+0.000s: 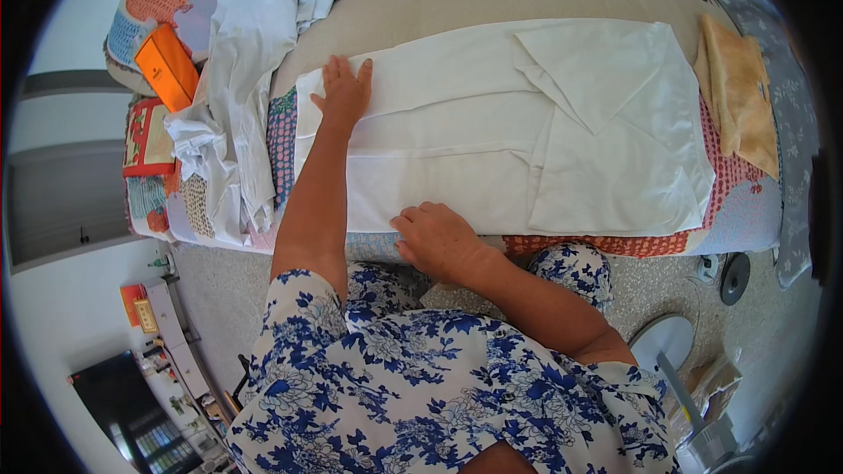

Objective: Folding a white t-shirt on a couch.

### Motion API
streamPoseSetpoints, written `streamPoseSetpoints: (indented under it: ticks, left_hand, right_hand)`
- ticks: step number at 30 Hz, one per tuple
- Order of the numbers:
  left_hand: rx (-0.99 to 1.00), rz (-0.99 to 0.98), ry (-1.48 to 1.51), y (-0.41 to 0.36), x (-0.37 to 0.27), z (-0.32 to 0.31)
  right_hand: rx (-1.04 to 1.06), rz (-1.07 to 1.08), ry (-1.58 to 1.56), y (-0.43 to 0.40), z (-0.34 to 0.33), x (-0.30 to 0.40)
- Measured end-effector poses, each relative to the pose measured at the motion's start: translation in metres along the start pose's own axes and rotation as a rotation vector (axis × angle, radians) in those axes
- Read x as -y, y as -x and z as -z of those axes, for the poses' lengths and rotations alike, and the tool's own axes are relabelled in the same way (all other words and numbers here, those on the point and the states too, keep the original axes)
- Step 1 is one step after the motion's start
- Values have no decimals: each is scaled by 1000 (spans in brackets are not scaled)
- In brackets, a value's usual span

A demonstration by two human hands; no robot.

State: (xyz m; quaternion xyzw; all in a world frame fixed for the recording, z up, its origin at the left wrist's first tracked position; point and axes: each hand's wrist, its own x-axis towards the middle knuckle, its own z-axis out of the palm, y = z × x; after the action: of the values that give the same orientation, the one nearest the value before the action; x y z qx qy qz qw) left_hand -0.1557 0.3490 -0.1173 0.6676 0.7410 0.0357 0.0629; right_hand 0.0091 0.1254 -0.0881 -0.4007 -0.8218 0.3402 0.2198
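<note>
A white cloth garment [448, 125] lies spread out on a sofa-like seat with a patterned cover, its right part folded over in creased layers. My left hand [345, 89] rests flat on its upper left end, fingers spread. Near the garment's front edge, my right hand [436, 237] is bent with its fingers curled down onto or just over the cloth; whether it pinches the fabric is hidden. To the left lies a crumpled white shirt-like garment [253, 46], apart from my hands.
An orange box [166, 68] and a red-edged patterned cloth item [148, 138] lie at the left. A folded yellow cloth [737, 92] is at the right, beside a grey floral cover [790, 112]. A grey stand with a round plate [664, 342] stands on the floor at lower right.
</note>
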Motion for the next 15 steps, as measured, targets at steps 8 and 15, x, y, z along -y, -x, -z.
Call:
streamPoseSetpoints:
  ticks: [8,15]
  left_hand:
    - [-35,-339,-257,15,-54,-26]
    - [-181,-277,71,28,-71,-12]
  right_hand:
    - [-30,11,31,-4,-3,-1]
    - [-90,-42,-15,-3,-3,8]
